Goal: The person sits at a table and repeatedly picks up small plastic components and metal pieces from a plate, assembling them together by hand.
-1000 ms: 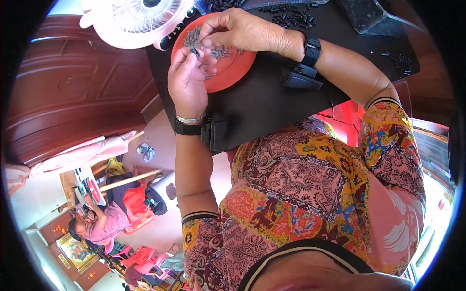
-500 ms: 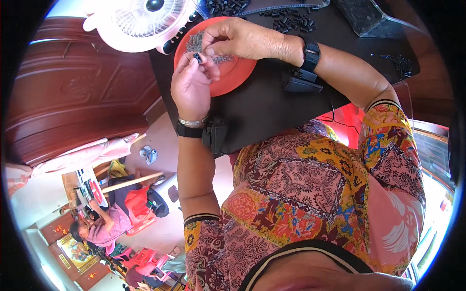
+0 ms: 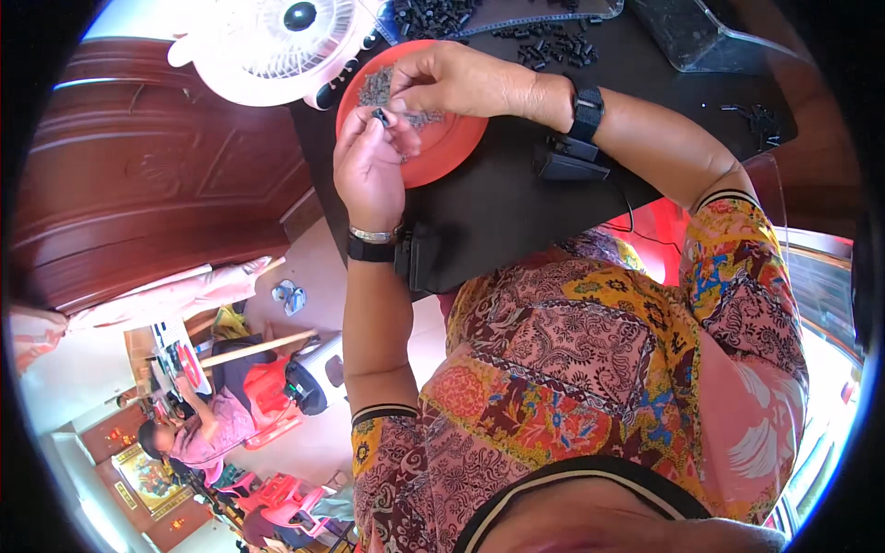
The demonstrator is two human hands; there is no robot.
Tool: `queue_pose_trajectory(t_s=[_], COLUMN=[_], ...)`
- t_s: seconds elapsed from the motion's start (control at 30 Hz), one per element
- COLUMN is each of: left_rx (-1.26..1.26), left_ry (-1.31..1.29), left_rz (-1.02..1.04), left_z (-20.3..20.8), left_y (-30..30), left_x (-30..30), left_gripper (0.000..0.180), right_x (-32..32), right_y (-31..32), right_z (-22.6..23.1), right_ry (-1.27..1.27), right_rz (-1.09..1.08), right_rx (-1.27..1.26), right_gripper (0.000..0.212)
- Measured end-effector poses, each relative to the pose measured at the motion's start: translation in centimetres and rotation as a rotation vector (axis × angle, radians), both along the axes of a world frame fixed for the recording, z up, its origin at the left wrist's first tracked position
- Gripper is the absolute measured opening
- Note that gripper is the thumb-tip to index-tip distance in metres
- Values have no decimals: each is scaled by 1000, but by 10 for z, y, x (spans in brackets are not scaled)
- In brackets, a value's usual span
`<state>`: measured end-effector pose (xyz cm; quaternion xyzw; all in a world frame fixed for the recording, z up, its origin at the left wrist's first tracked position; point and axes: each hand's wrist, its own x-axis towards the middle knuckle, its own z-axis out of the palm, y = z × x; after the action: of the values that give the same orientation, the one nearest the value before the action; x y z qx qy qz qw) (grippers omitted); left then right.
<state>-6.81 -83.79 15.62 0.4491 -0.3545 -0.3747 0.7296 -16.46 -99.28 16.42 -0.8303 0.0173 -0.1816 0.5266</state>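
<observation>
My left hand (image 3: 371, 172) pinches a small black plastic part (image 3: 380, 117) between thumb and fingertips, over the left side of an orange-red round dish (image 3: 447, 161). Right beside it, my right hand (image 3: 452, 81) reaches in from the right, its thumb and forefinger closed together close to the black part. Whatever lies between those fingertips is too small to make out. Beneath both hands the dish holds a heap of tiny grey pieces (image 3: 373, 88), partly covered by my fingers.
A white fan (image 3: 277, 46) stands left of the dish. Loose black parts (image 3: 558, 46) lie on the dark table (image 3: 498, 203), with more heaped at the back. A clear-edged dark bin (image 3: 691, 41) sits back right, near small black bits (image 3: 761, 124). Another person (image 3: 217, 429) sits at lower left.
Both hands hold nearly the same place over the dish. The black part has tilted slightly in my left fingertips, and the whole view has shifted a little.
</observation>
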Motion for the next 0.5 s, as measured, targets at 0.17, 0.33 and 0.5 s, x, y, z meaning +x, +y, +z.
queue_pose_trajectory(t_s=[0.17,0.33,0.5], left_rx=[8,48,15], left_ry=[-112,-37,66], left_rz=[56,30,-36], left_z=[2,4,-1], left_y=[0,-1,0], left_x=[-2,-2,6], left_gripper=[19,19,19], right_x=[0,0,1], right_y=[0,0,0], right_z=[4,5,2], right_ry=[37,-104,-111], right_rz=[55,47,58], right_rx=[125,-52,-66], right_gripper=[14,13,13])
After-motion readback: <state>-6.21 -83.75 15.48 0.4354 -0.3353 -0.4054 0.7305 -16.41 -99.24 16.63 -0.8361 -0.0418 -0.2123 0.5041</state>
